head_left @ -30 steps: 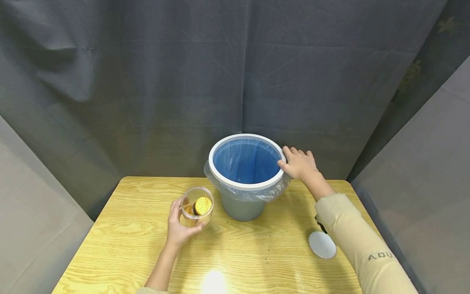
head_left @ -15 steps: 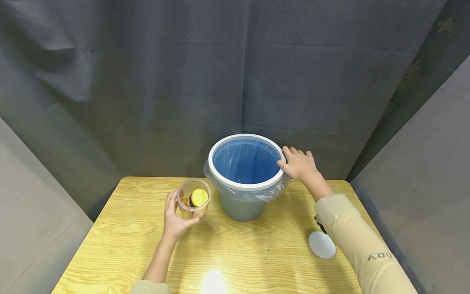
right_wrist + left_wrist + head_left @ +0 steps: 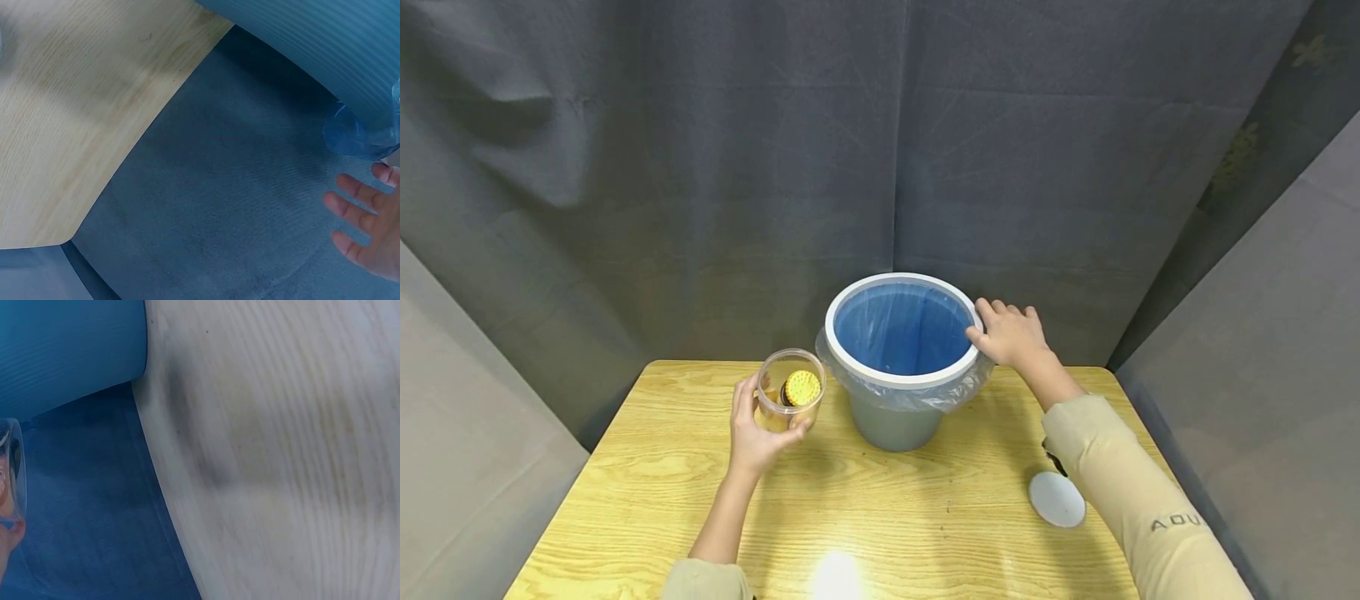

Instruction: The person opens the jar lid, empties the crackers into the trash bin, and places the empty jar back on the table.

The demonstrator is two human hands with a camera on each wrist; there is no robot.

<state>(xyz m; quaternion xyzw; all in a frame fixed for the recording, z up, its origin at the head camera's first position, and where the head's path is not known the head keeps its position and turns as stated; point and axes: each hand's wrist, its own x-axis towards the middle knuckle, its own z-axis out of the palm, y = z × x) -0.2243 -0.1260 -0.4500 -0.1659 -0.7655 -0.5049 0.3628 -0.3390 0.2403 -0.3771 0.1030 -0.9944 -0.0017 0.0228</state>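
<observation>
In the head view my left hand [image 3: 756,433] grips a clear plastic tub [image 3: 790,421] from the side, thumb near, fingers behind. Inside the tub lies a round, bumpy yellow piece [image 3: 802,387] with a dark edge. A sliver of the tub [image 3: 19,469] and a fingertip [image 3: 15,534] show at the edge of the left wrist view. My right hand [image 3: 1013,336] touches the white rim of a grey trash can [image 3: 895,423], fingers spread and loosely extended. In the right wrist view, these fingers [image 3: 357,212] appear beside the can's overhanging liner.
A thin clear bag [image 3: 917,398] lines the can and folds over its rim. On the wooden table [image 3: 880,517], a white round lid [image 3: 1057,500] lies at the right, near the right forearm. A dark grey curtain [image 3: 775,167] hangs behind the table.
My left hand has moved the tub away from me and slightly left, with the yellow piece still inside. The right hand and the trash can have stayed in place.
</observation>
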